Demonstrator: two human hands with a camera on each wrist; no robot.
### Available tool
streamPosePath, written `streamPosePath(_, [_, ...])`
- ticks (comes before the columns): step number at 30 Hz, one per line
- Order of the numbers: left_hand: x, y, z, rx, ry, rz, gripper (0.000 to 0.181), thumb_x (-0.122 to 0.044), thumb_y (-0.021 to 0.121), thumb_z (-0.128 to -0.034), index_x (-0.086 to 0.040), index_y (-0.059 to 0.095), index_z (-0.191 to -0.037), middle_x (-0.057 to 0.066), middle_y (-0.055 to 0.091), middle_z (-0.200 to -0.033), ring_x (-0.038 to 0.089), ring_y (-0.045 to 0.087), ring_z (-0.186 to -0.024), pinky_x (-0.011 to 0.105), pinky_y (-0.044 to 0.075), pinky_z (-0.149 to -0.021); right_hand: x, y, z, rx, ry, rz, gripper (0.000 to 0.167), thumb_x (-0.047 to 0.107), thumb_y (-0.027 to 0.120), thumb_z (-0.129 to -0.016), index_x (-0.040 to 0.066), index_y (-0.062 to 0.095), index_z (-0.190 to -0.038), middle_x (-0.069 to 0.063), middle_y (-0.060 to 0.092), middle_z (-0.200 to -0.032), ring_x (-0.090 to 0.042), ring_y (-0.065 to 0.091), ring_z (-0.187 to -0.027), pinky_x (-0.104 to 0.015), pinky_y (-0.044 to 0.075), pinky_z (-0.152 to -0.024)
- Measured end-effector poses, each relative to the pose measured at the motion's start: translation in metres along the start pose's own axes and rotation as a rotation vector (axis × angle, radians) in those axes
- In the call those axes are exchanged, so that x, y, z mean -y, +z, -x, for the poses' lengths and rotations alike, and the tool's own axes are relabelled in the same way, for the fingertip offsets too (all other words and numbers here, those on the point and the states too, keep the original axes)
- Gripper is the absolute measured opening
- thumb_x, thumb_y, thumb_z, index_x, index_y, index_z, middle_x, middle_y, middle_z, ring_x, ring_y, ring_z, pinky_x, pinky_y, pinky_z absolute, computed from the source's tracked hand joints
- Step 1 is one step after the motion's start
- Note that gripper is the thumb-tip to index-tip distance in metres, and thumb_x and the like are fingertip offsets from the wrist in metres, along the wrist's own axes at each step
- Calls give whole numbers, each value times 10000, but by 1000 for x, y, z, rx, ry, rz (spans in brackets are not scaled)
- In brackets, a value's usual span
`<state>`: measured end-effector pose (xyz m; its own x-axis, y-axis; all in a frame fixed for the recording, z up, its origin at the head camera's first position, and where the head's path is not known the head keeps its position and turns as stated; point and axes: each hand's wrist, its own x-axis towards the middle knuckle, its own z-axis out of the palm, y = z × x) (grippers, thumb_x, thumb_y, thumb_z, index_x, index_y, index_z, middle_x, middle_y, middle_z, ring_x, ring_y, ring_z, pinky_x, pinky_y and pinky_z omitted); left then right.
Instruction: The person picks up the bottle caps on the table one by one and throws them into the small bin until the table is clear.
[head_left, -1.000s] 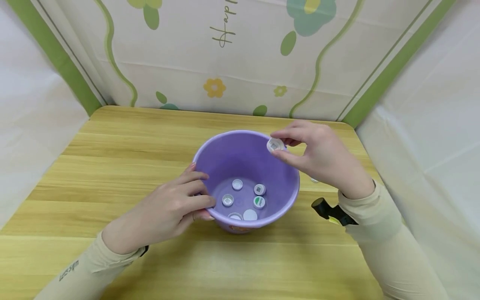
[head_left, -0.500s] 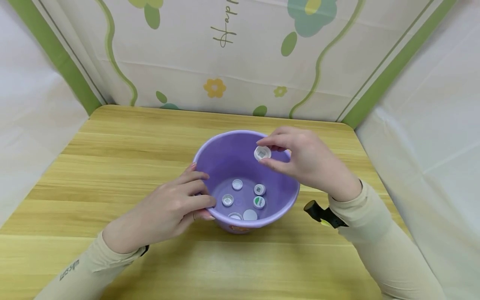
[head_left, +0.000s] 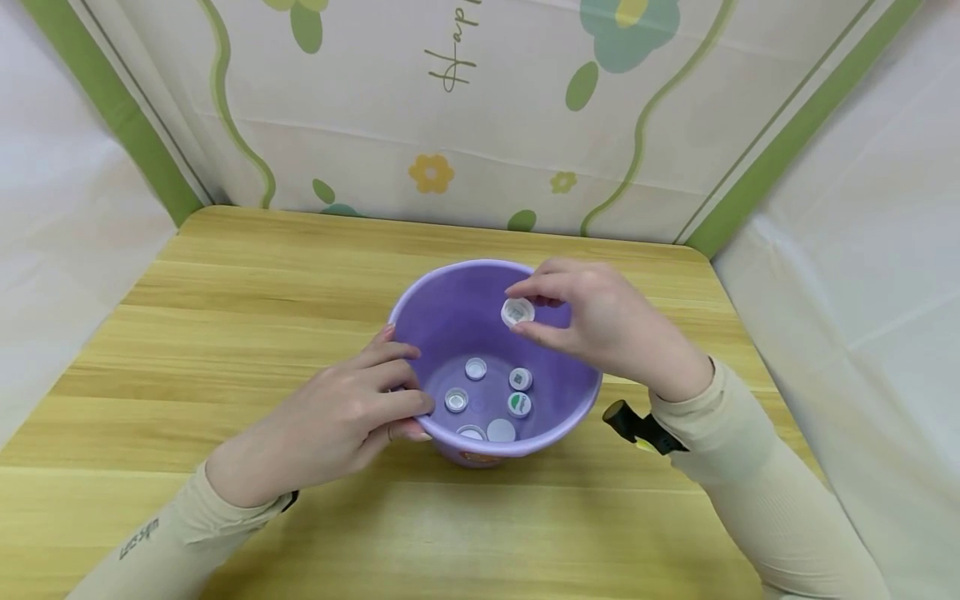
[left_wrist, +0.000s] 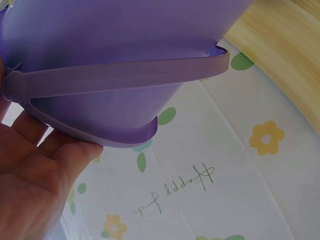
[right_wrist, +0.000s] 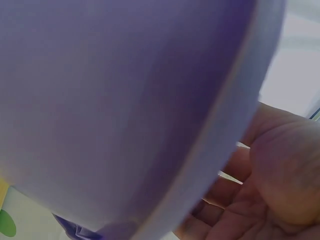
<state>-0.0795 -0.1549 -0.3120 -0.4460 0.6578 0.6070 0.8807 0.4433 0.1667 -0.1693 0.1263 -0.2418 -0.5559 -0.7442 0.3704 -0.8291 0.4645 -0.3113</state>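
Observation:
A purple bucket (head_left: 480, 292) stands on the wooden table in the head view. My left hand (head_left: 337, 408) grips its left rim, fingers over the edge and inside; the left wrist view shows the thumb under the rim, close to the bucket's handle (left_wrist: 120, 77). Between thumb and fingers, my right hand (head_left: 607, 325) pinches a white bottle cap (head_left: 517, 312) above the bucket's right part. On the bucket's floor lie several caps, among them a green-and-white cap (head_left: 519, 405) and a plain white disc (head_left: 501, 431). In the right wrist view the bucket's wall hides the pinched cap and the fingertips.
The wooden table (head_left: 225, 333) spreads around the bucket. A patterned curtain (head_left: 360, 108) hangs behind its far edge, with white sheets on both sides. A black strap with a dark knob (head_left: 633, 425) sits at my right wrist.
My right hand has moved left and slightly down with the cap, from the bucket's right rim to over its opening. The left hand keeps its grip on the rim.

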Motion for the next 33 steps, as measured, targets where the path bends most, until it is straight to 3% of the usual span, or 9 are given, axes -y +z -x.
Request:
streamPosePath(5, [0,0,0,-2,2,-2,386,-394,450,-1045,-119,706,-954,-8,641,-916,316,596,-1110,599,366,-1102,-1,1,-1,10,1,1,288,154,817,-839,39,740,-1091,0,669,-948,-103,589,-779,-269,543,-638])
streamPosePath(14, [0,0,-1,2,11,-1,405,-394,440,-1046,-105,707,-949,7,642,-912,330,597,-1111,617,376,-1085,-3,1,0,106,27,55,340,188,814,-848,77,721,-1156,-34,657,-1009,-143,595,-824,-287,540,-700])
streamPosePath(25, [1,0,-1,-1,14,2,387,-384,451,-1044,-109,709,-957,8,641,-914,338,597,-1110,621,373,-1085,-9,-7,3,66,27,59,255,147,774,-880,84,735,-1124,0,672,-965,-141,583,-767,-309,517,-652])
streamPosePath(33, [1,0,0,-8,10,13,343,-376,478,-1037,-125,701,-968,-4,632,-913,334,589,-1111,618,357,-1098,-15,-16,10,-29,8,48,255,80,792,-850,64,742,-1099,-10,691,-944,-154,609,-828,-296,506,-684])
